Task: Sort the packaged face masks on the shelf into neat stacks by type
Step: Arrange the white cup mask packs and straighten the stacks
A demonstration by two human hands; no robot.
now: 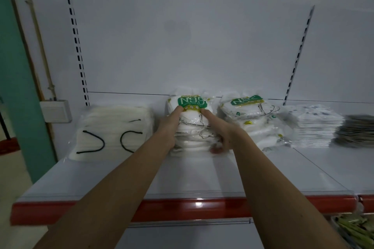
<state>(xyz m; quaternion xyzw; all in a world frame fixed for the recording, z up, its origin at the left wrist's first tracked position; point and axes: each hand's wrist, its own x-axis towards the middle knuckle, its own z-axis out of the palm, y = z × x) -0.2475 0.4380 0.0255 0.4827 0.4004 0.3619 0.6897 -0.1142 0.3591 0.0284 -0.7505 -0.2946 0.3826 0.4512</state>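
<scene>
Both hands are on the middle stack (192,127) of white masks in clear packets with green N95 labels, which stands on the shelf (194,172) near the back wall. The left hand (169,127) lies against the stack's left side, its forefinger stretched up onto the green label of the top packet. The right hand (219,129) clasps the right side, forefinger on the label's edge and thumb low at the base of the stack; its grip seems to be grasping the stack, though blur hides the other fingers.

Just to the right stands a second N95 stack (253,119), leaning a little. Further right is a flat stack of patterned white packets (315,125), then a dark grey stack (358,129) at the frame edge. Left of the hands sits a bundle (113,131) of cream masks with black ear loops. The shelf has a red front edge (202,206).
</scene>
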